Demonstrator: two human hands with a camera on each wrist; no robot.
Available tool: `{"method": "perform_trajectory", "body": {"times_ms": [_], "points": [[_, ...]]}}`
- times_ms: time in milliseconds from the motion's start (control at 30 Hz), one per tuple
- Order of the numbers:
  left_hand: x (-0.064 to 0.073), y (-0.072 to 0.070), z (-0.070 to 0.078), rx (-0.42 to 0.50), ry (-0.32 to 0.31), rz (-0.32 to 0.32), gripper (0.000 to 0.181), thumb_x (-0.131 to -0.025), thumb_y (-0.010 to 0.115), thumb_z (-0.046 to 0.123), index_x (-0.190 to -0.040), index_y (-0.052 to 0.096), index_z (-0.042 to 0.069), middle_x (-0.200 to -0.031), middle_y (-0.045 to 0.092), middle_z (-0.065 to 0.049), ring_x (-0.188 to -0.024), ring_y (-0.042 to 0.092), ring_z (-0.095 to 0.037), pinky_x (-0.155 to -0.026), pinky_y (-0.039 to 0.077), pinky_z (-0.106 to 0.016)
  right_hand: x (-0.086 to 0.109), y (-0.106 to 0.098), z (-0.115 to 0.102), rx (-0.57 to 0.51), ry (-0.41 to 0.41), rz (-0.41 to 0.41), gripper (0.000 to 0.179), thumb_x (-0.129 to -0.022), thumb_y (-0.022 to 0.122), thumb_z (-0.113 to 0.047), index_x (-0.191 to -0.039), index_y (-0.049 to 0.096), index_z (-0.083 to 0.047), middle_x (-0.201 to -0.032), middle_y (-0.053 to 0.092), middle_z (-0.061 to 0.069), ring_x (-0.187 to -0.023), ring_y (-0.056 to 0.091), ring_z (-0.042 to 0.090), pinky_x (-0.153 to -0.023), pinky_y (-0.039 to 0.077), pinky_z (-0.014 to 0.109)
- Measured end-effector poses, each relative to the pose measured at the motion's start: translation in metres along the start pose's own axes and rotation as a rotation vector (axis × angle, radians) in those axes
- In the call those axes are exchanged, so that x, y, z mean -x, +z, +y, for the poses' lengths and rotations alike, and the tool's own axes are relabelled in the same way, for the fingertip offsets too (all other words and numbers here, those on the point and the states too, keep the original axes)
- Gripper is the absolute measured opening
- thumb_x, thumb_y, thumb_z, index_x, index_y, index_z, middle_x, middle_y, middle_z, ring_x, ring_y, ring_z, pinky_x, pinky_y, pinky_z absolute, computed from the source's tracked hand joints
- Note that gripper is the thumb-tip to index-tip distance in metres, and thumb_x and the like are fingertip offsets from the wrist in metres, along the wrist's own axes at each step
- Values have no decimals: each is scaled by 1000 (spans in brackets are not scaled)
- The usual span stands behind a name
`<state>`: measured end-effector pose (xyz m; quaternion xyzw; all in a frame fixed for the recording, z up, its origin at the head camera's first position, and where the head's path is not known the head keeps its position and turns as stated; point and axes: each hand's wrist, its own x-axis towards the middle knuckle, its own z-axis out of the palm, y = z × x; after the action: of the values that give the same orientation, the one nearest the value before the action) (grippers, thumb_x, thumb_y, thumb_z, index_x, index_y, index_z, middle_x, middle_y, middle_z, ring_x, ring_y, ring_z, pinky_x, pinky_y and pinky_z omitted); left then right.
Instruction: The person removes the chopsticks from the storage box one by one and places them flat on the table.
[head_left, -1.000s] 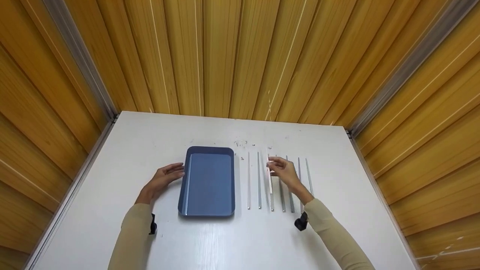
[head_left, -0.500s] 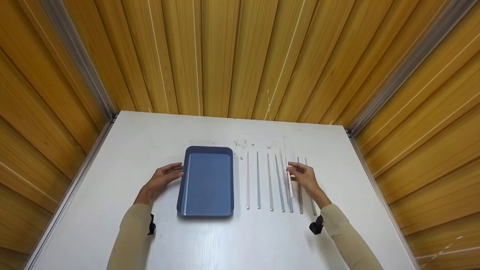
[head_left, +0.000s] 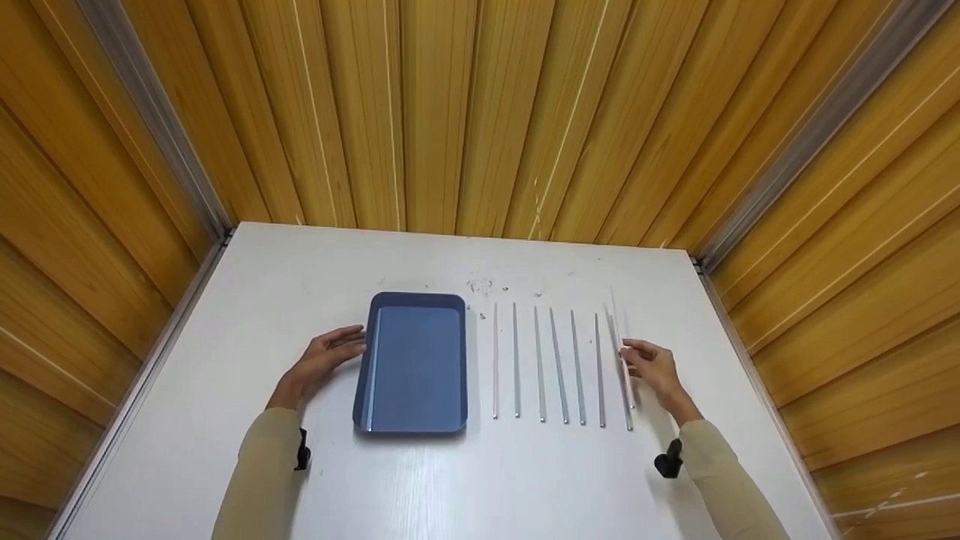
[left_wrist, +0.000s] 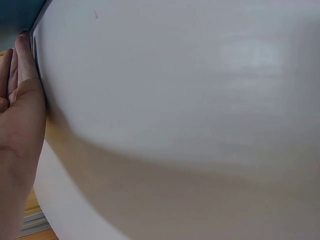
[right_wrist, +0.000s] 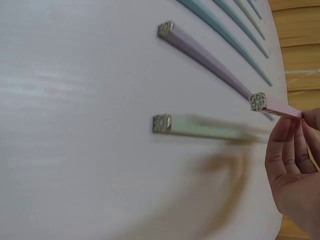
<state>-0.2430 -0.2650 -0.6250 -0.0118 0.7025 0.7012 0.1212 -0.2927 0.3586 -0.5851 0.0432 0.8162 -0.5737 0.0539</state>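
Observation:
My right hand (head_left: 658,373) pinches a pink chopstick (right_wrist: 281,108) with a patterned silver end. It holds the chopstick above the table, over the right end of a row of chopsticks. Just beneath it, in the right wrist view, lies a pale green chopstick (right_wrist: 210,129), with a purple chopstick (right_wrist: 202,56) beside that. My left hand (head_left: 321,361) has its fingers extended against the left side of a blue tray (head_left: 417,367). In the left wrist view, the fingertips (left_wrist: 24,42) meet the tray's edge.
Several more pastel chopsticks (head_left: 541,375) lie spaced apart, roughly parallel, right of the tray on a white table (head_left: 420,487). Small dark marks (head_left: 480,286) dot the tabletop behind them. Yellow wood-look panels (head_left: 435,112) enclose the back and sides.
My right hand has carried the pink chopstick rightward, from over the middle of the row to its right end. My left hand and the tray have stayed put.

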Motion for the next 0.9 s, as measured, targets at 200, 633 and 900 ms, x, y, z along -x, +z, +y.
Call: {"method": "perform_trajectory", "body": {"times_ms": [200,633,900], "points": [[1,0,0,7,-17,11,65,-98,70,15,-154,41,-1,-156,47,-24,-130,58,-10,-104,50,-19,2,-18,18,58,43,26,42,-103,61,-15,-137,58,9,-105,76,9,-83,69,5,-71,58,17],[-1,3,2,-10,-48,24,68,-97,72,20,-155,41,2,-156,47,-22,-143,50,-27,-110,48,-24,6,-24,36,184,13,63,36,-102,61,-11,-130,62,12,-100,73,16,-76,66,3,-67,57,15],[-2,3,2,1,-70,38,66,-96,73,18,-154,43,3,-156,48,-21,-144,49,-28,-111,48,-26,5,-23,39,209,-11,94,36,-101,65,-12,-128,64,11,-104,75,22,-73,67,2,-63,57,16]]}}
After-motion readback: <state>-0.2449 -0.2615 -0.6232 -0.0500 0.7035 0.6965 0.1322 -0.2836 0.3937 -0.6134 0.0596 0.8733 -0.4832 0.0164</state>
